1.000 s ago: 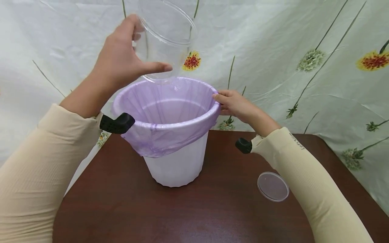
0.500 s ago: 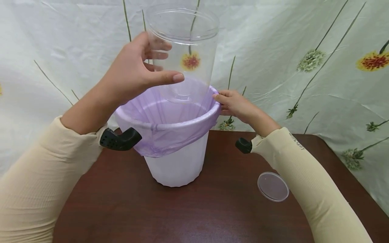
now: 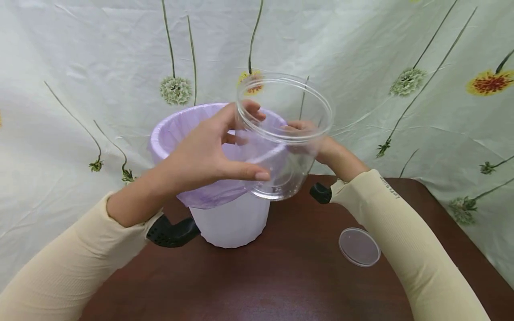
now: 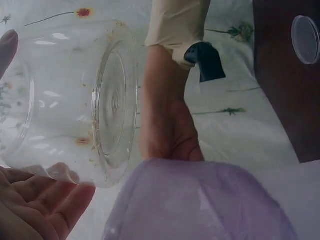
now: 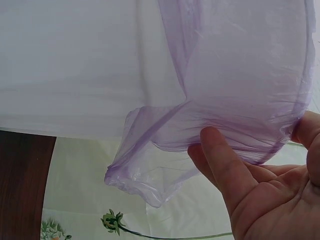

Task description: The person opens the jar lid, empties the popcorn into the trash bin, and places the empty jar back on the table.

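Observation:
My left hand grips a clear plastic jar by its side, thumb toward me and fingers behind the wall. Its open mouth faces up, slightly tilted, and it overlaps the right rim of the white trash bin in the head view. Small yellow-orange specks show around the jar's base in the left wrist view. A purple bag lines the bin and folds over its rim. My right hand holds the rim's right side through the bag, fingers under the overhang and thumb at the top; the jar partly covers it from above.
A round clear lid lies on the dark wooden table, beside my right forearm. Behind the table hangs a pale floral cloth. Black camera mounts stick out from both wrists.
My left hand has brought the jar from high above the bin down and right, to the rim near my right hand. The right hand stays on the rim.

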The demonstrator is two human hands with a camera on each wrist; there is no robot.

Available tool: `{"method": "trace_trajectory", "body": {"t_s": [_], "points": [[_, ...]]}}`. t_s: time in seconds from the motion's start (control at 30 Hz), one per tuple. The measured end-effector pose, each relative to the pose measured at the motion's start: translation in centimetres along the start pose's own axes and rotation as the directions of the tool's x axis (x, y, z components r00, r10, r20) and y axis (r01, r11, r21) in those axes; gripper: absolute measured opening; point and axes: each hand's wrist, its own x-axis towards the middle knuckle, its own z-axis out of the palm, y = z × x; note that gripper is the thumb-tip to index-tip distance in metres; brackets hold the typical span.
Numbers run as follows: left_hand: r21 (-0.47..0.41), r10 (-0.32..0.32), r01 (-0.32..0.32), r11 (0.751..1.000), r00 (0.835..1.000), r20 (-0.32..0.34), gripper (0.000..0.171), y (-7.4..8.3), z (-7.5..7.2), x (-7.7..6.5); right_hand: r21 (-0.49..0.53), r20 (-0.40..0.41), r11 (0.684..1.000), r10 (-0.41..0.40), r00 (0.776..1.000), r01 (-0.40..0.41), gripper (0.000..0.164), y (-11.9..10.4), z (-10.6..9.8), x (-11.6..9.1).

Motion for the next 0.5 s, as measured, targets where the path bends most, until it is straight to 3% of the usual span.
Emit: {"method": "trace_trajectory", "body": {"t_s": [0.1, 0.27, 0.5], "points": [[-0.005, 0.032, -0.032, 0.999, 0.999, 0.033, 0.078, -0.6, 1.1, -0.7, 0.029, -0.004, 0.996, 0.089, 0.996, -0.089, 0.035, 0.0, 0.1, 0.1], [-0.026, 0.093, -0.092, 0.995, 0.993, 0.074, 0.088, -1.5, 2.9, -1.8, 0.071, 0.032, 0.991, 0.113, 0.993, -0.115, 0.036, 0.0, 0.1, 0.1], [-0.180, 0.114, -0.089, 0.980, 0.984, 0.137, 0.093, -3.7, 5.9, -3.4, -0.035, -0.041, 0.991, 0.129, 0.991, -0.130, 0.034, -0.3, 0.2, 0.1]]}}
